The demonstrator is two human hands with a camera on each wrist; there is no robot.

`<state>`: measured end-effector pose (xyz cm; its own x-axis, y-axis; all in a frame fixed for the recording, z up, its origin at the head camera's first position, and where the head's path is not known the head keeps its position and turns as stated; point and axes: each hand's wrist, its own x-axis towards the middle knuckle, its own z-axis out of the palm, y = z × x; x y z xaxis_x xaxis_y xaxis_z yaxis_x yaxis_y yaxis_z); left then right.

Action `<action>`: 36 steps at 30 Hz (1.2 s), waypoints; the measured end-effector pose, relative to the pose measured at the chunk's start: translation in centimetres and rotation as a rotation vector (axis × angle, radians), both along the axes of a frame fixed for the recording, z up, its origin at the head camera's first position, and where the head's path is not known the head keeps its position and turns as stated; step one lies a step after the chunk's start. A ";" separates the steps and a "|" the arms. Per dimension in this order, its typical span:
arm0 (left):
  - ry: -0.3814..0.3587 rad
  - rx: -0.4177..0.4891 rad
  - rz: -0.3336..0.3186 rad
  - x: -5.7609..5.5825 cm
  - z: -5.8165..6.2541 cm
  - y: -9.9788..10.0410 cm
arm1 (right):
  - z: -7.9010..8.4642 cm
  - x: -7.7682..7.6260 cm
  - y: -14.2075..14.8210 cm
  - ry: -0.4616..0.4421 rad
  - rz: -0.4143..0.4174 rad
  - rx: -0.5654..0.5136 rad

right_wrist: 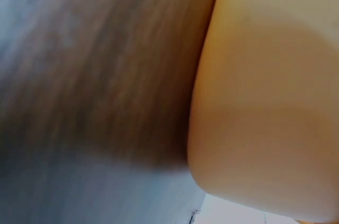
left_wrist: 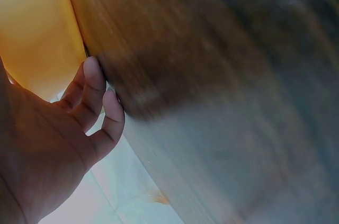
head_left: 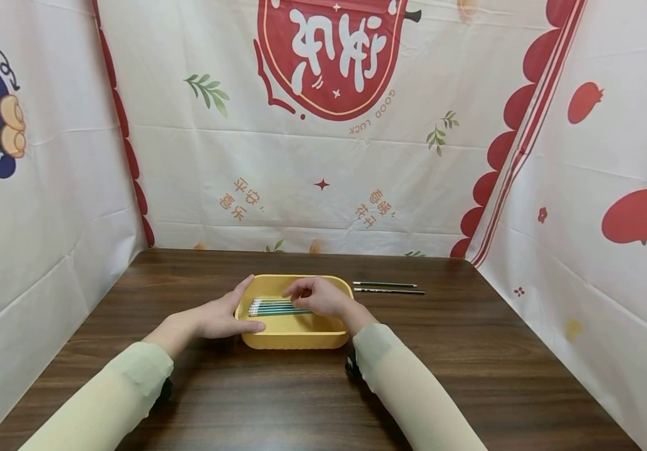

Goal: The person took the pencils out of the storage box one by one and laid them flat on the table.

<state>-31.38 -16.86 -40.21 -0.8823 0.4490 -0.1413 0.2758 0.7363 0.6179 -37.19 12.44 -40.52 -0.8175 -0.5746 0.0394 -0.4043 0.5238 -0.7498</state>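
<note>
A yellow plastic basket (head_left: pixel 295 341) stands on the table, with several green pencils (head_left: pixel 269 308) lying side by side in it, their white-tipped ends to the left. My left hand (head_left: pixel 218 314) holds the basket's left end, thumb over the front rim. In the left wrist view, curled fingers of the left hand (left_wrist: pixel 58 128) rest against the yellow wall. My right hand (head_left: pixel 323 297) reaches over the right side into the basket, fingers bent down at the pencils. It hides their right ends; whether it pinches one is unclear. The basket wall (right_wrist: pixel 265 102) fills the right wrist view's right side.
Two dark pencils, a farther pencil (head_left: pixel 385 284) and a nearer pencil (head_left: pixel 389 291), lie on the brown wooden table (head_left: pixel 441 357) just right of the basket. A white printed cloth (head_left: pixel 323 156) hangs behind the table and along both sides.
</note>
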 end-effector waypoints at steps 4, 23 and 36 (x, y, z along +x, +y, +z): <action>-0.001 0.005 0.004 0.0 -0.1 -0.1 | 0.0 0.0 -0.1 0.015 0.031 0.050; 0.001 0.015 0.010 0.1 -0.4 -0.1 | -0.2 0.4 -0.3 0.015 0.056 0.124; 0.016 0.012 -0.029 0.0 -0.5 -0.4 | -0.2 0.7 -0.3 0.059 0.036 0.197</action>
